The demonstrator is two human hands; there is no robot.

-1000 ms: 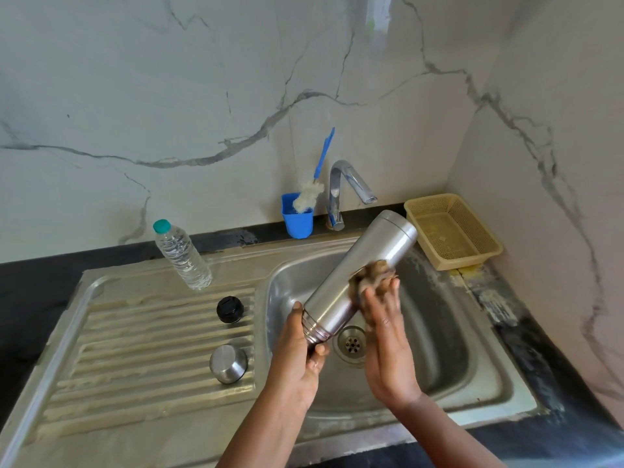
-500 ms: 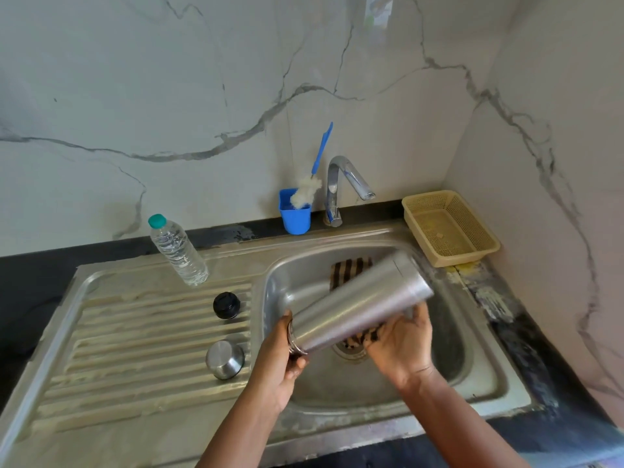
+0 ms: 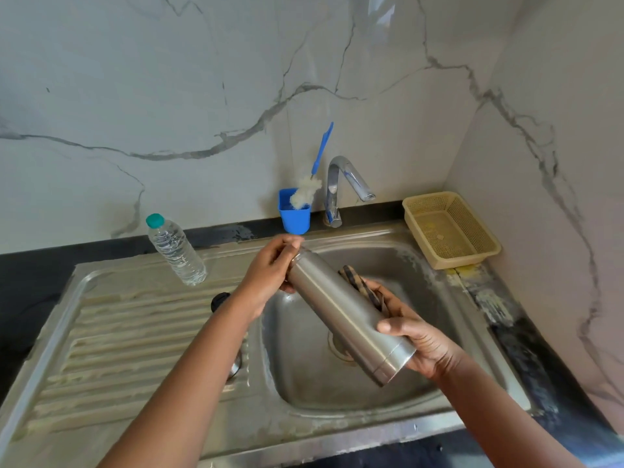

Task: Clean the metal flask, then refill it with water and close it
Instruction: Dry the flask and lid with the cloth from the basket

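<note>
Marble-walled corner, steel sink (image 3: 337,430) in a dark desk. The flask (image 3: 347,315) slants over the basin at frame centre; left hand (image 3: 270,275) grips its upper end, right hand (image 3: 418,336) grips its lower end with a striped cloth (image 3: 361,287). Water bottle (image 3: 175,249) stands upper left

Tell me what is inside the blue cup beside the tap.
The blue cup holds a bottle brush: its white bristle head sits in the cup's mouth and its blue handle sticks up, leaning right toward the tap. The cup's wall hides anything lower down.
</note>
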